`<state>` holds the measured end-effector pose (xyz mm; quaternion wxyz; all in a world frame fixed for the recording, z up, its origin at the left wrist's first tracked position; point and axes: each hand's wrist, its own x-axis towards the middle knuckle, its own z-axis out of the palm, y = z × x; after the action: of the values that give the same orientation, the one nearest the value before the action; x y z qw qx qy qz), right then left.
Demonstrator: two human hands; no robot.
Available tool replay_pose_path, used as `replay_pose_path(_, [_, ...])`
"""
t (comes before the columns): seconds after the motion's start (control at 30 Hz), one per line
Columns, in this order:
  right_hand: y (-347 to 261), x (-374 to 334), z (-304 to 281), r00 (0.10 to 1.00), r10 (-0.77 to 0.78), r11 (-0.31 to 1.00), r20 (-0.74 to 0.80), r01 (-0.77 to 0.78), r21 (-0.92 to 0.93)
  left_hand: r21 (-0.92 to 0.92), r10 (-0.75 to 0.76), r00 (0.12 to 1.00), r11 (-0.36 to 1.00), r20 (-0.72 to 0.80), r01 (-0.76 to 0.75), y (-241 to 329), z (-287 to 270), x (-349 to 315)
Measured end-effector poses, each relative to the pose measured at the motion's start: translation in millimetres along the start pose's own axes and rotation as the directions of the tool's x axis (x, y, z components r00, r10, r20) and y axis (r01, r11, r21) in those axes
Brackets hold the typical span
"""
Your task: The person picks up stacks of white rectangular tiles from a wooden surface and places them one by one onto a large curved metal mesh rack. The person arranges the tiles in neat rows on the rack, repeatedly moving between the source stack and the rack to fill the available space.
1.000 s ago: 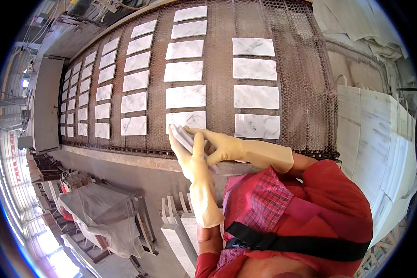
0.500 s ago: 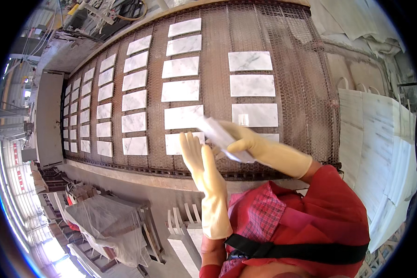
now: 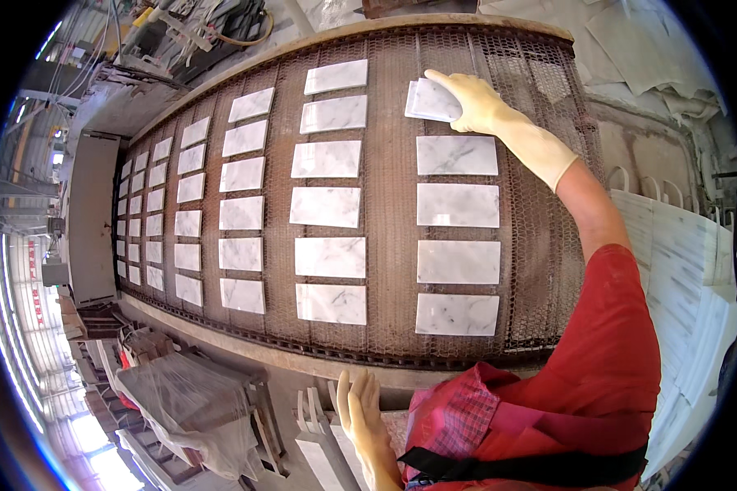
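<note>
My right hand (image 3: 477, 102), in a pale yellow rubber glove, is stretched to the far side of the mesh belt (image 3: 393, 245). Its fingers and thumb grip white, grey-veined marble tiles (image 3: 436, 100). At least two overlap there, one edge sticking out to the left; whether the lowest rests on the mesh I cannot tell. Below it, in the same column, lies another marble tile (image 3: 456, 155) with several more nearer me. My left hand (image 3: 363, 413), gloved alike, hangs at the near side, off the belt, open and holding nothing, fingers stretched out.
Columns of similar tiles (image 3: 241, 211) run away to the left across the belt. A wooden rail (image 3: 319, 360) borders its near side. White slabs (image 3: 671, 278) lean at the right. A plastic-covered stack (image 3: 184, 401) and upright pale slabs (image 3: 326, 458) stand near left.
My right hand has carried the tiles from the near middle to the far side. My left hand has drawn back toward me, off the belt. The laid tiles appear lower in view.
</note>
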<state>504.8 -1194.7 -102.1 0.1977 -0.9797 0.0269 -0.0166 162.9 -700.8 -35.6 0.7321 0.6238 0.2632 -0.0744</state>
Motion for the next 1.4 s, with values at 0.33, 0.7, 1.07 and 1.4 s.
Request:
replay_pose_path(0.33, [36, 20, 13, 0.983, -0.074, 0.993, 0.167, 0.088, -0.073, 0.025, -0.022, 1.0, 0.999, 0.011, 0.022, 4, 21, 16])
replay_pose_path(0.7, [69, 103, 0, 0.997, -0.066, 0.981, 0.034, 0.071, -0.18, 0.054, -0.063, 0.998, 0.996, -0.018, 0.064, -1, 22, 14])
replay_pose_path(1.07, [102, 82, 10, 0.975, -0.079, 0.997, -0.209, 0.079, -0.008, 0.037, -0.056, 0.997, 0.998, 0.045, 0.055, -8, 28, 16])
replay_pose_path(1.4, [-30, -170, 23, 0.967, 0.161, 0.761, -0.197, 0.005, 0.649, -0.104, 0.044, 0.981, 0.994, 0.189, -0.024, -22, 10, 17])
